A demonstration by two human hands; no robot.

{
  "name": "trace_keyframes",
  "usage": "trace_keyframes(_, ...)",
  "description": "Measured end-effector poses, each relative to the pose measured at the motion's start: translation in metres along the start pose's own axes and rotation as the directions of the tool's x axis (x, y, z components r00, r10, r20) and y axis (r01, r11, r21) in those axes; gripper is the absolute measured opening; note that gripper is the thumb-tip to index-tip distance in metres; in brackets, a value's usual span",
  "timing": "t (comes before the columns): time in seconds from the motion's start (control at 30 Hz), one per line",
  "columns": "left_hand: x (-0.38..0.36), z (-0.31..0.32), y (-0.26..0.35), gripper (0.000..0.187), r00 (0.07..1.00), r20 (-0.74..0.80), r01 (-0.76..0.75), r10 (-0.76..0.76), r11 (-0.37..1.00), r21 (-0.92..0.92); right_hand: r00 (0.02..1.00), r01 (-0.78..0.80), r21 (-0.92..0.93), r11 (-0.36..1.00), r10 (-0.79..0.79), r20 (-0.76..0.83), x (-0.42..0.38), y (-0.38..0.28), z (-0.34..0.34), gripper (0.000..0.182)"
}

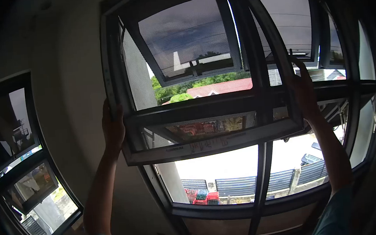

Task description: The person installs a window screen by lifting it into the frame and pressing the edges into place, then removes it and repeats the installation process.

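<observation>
The big screen point(216, 146) is up in the air, in front of the big window point(262, 169). The left hand point(115, 130) grips one side of its frame, and the right hand point(304, 91) grips the other side, a bit higher up in the view. Its bottom bar has some writing point(208, 144) on it. Behind the thin mesh point(221, 86), a tilted window pane point(182, 38) shows.

The screen looks wide, so two hands, one on each side, seem a good way to hold it. It is best to hold just the hard frame, as a push on the mesh could bend or rip it. The bottom bar looks lower on the left-hand side, but the round view may trick the eye. Both arms should lift the same amount, slow and soft, so the corners do not bump the window.
</observation>
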State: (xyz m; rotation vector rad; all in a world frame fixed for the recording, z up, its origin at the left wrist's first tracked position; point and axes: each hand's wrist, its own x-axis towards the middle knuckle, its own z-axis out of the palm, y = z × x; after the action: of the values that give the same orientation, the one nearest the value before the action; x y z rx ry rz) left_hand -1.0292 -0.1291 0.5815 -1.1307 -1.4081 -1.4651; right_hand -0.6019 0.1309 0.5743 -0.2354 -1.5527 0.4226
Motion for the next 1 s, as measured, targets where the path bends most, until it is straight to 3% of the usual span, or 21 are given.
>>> trace_keyframes(0.03, 0.014, 0.003, 0.0, 0.046, 1.0, -0.001, -0.007, 0.007, 1.0, -0.012, 0.997, 0.05, 0.065, 0.997, -0.054, 0.059, 0.006, -0.006, 0.006, 0.053)
trace_keyframes(0.13, 0.046, 0.016, -0.017, 0.043, 0.995, -0.035, -0.099, 0.099, 0.995, -0.007, 0.997, 0.063, 0.095, 0.993, -0.066, 0.031, 0.027, -0.004, 0.023, 0.055)
trace_keyframes(0.23, 0.07, 0.028, -0.04, 0.04, 0.978, -0.035, -0.204, 0.204, 0.979, -0.005, 0.982, 0.189, -0.065, 0.98, -0.19, -0.002, 0.036, 0.008, 0.036, 0.056)
trace_keyframes(0.4, 0.092, 0.037, -0.066, 0.039, 0.987, -0.013, -0.157, 0.159, 0.982, 0.103, 0.956, 0.271, -0.177, 0.946, -0.286, -0.065, 0.044, 0.009, 0.051, 0.053)
trace_keyframes(0.43, 0.091, 0.039, -0.059, 0.04, 0.99, -0.03, -0.132, 0.136, 0.985, 0.108, 0.96, 0.257, -0.115, 0.96, -0.267, -0.083, 0.051, 0.016, 0.052, 0.052)
trace_keyframes(0.47, 0.099, 0.044, -0.071, 0.042, 0.975, -0.055, -0.201, 0.213, 0.963, 0.179, 0.941, 0.287, -0.219, 0.933, -0.318, -0.121, 0.058, 0.019, 0.05, 0.048)
trace_keyframes(0.5, 0.105, 0.046, -0.076, 0.043, 0.964, -0.052, -0.252, 0.262, 0.957, 0.146, 0.902, 0.39, -0.347, 0.853, -0.429, -0.041, 0.058, 0.022, 0.044, 0.045)
trace_keyframes(0.6, 0.116, 0.051, -0.075, 0.046, 0.982, -0.053, -0.176, 0.184, 0.977, 0.121, 0.841, 0.493, -0.533, 0.688, -0.534, 0.09, 0.076, 0.026, 0.026, 0.044)
trace_keyframes(0.77, 0.121, 0.044, -0.08, 0.049, 0.982, -0.072, -0.168, 0.172, 0.984, 0.065, 0.822, 0.461, -0.675, 0.576, -0.563, 0.081, 0.072, 0.005, 0.048, 0.039)
trace_keyframes(0.83, 0.127, 0.038, -0.086, 0.05, 0.984, -0.059, -0.17, 0.17, 0.985, 0.008, 0.793, 0.501, -0.729, 0.466, -0.584, 0.172, 0.081, 0.004, 0.05, 0.039)
trace_keyframes(0.9, 0.128, 0.033, -0.088, 0.048, 0.983, -0.08, -0.168, 0.167, 0.986, -0.004, 0.893, 0.409, -0.5, 0.763, -0.447, 0.05, 0.072, -0.008, 0.066, 0.046)
trace_keyframes(0.97, 0.129, 0.032, -0.088, 0.047, 0.976, -0.082, -0.205, 0.204, 0.979, -0.015, 0.953, 0.292, -0.392, 0.872, -0.3, 0.042, 0.068, -0.016, 0.069, 0.05)
trace_keyframes(1.0, 0.13, 0.032, -0.091, 0.046, 0.968, -0.075, -0.242, 0.24, 0.97, -0.022, 0.952, 0.276, -0.355, 0.893, -0.305, -0.027, 0.066, -0.019, 0.077, 0.051)
